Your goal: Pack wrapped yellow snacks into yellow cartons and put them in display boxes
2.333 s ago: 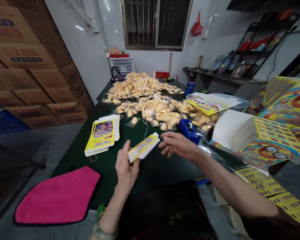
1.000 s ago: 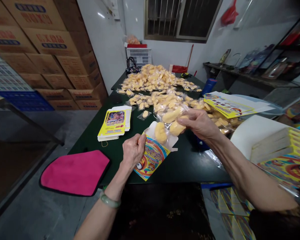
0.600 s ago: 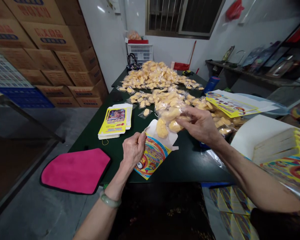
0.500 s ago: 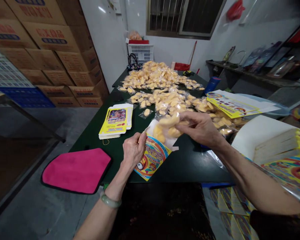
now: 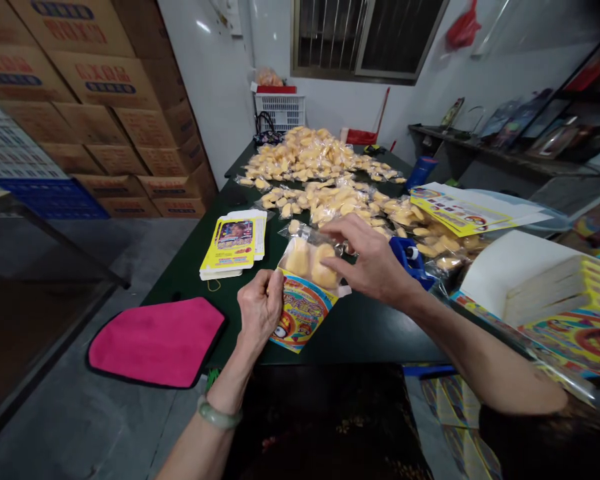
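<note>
My left hand (image 5: 259, 303) is closed on the left edge of a small printed carton (image 5: 303, 308), thumb on its front. The carton is tilted and its top is open. Yellow pieces in clear plastic wrap (image 5: 310, 261) stick up out of its mouth. Beside them is my right hand (image 5: 365, 260), its thumb and fingers spread apart, the thumb by the right-hand piece. Whether a fingertip touches the wrap I cannot tell. Beyond the carton lies a big heap of wrapped yellow pieces (image 5: 320, 160) on the dark green table (image 5: 380, 333).
Flat yellow cartons (image 5: 233, 243) are stacked left of my hands, above a pink cloth-like pad (image 5: 155, 341). On the right stand a blue tape dispenser (image 5: 411, 263), printed sheets (image 5: 463, 210) and a box packed with filled cartons (image 5: 555, 293). Cardboard boxes (image 5: 100, 80) are piled at left.
The wrapped yellow pieces have moved from my right hand into the carton's mouth. My right fingers have spread apart, and the blue tape dispenser has come into view behind the hand.
</note>
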`<control>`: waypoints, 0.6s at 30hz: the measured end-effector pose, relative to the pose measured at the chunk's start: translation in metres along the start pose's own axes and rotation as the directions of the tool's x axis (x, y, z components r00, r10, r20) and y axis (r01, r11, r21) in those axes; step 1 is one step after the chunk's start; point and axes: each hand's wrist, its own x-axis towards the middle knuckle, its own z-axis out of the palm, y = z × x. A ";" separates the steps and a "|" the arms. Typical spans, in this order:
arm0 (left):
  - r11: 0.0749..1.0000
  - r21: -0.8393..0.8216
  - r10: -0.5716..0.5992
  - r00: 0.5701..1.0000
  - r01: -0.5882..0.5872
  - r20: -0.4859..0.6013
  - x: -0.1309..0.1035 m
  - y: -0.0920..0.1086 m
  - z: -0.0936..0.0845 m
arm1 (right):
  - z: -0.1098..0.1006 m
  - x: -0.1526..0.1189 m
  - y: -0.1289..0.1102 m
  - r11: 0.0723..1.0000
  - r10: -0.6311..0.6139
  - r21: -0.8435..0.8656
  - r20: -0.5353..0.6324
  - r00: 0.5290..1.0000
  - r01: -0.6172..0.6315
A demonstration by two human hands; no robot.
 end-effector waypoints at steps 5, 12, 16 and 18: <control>1.000 0.005 -0.015 0.999 0.015 -0.037 -0.004 -0.007 0.000 | 0.025 -0.011 -0.032 0.954 -0.187 -0.221 0.085 0.979 0.201; 0.980 -0.050 -0.199 0.937 0.193 -0.286 -0.011 -0.038 -0.018 | 0.042 -0.025 0.040 0.948 0.264 -0.113 -0.246 0.933 -0.298; 0.990 -0.029 -0.136 0.887 0.138 -0.441 -0.014 -0.033 -0.015 | 0.057 -0.030 0.130 0.600 0.720 -0.491 -0.013 0.693 -0.632; 0.993 -0.019 -0.112 0.902 0.115 -0.416 -0.015 -0.030 -0.007 | 0.064 -0.033 0.153 0.582 0.742 -0.519 0.024 0.670 -0.626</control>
